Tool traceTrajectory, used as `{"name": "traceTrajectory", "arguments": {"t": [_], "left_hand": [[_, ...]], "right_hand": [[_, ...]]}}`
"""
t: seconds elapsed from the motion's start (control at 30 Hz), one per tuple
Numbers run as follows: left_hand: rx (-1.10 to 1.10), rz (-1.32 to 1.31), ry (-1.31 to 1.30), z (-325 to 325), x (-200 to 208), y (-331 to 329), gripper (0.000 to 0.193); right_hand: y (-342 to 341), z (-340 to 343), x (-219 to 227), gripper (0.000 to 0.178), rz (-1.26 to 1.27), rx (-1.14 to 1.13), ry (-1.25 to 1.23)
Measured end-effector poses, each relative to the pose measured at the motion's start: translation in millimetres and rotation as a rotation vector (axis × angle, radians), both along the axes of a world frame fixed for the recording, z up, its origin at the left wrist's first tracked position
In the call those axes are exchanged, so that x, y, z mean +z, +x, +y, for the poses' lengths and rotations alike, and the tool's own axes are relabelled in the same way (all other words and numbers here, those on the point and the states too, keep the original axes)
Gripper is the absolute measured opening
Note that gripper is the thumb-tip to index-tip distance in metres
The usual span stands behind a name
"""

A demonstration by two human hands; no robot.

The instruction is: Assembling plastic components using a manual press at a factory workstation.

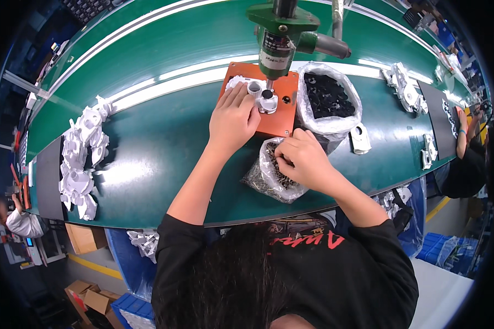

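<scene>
A white plastic part [254, 88] lies on the orange fixture block [274, 123], under the tip of a green press [282, 33]. A round black piece [267, 94] sits on that part beneath the press tip. From the left, my left hand [235, 118] holds the part down, its fingers laid along it and the thumb at its near side. My right hand [303, 156] is at the mouth of a clear bag of small metal pins or screws [280, 178]. Its fingers are curled into a pinch, and what they hold is too small or hidden to make out.
Right of the block stands a clear bag of black plastic pieces [329, 96]. A single white part [360, 138] lies beside it. White parts [82, 159] are heaped at left, more [406, 90] at far right. Another person's arm [462, 131] reaches onto the right end of the green table.
</scene>
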State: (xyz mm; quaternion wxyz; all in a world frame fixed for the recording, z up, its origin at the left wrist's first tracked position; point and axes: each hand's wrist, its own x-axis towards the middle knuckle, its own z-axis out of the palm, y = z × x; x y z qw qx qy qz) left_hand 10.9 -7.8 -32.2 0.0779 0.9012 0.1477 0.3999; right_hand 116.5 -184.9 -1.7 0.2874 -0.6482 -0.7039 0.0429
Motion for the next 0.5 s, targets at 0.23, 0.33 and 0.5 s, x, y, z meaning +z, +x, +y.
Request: {"name": "traceTrajectory", "arguments": {"t": [0.23,0.33,0.5], "left_hand": [[0.001,-0.005,0.000,-0.6,0.3,0.0,0.016],[-0.002,-0.005,-0.004,-0.6,0.3,0.0,0.016],[-0.008,-0.011,0.001,0.3,0.5,0.2,0.017]], "right_hand": [[2.4,-0.2,-1.1,0.008,0.021,0.010,0.007],[3.7,-0.7,-0.2,0.008,0.060,0.019,-0.024],[6.3,-1.1,2.4,0.008,0.169,-0.028,-0.060]]}}
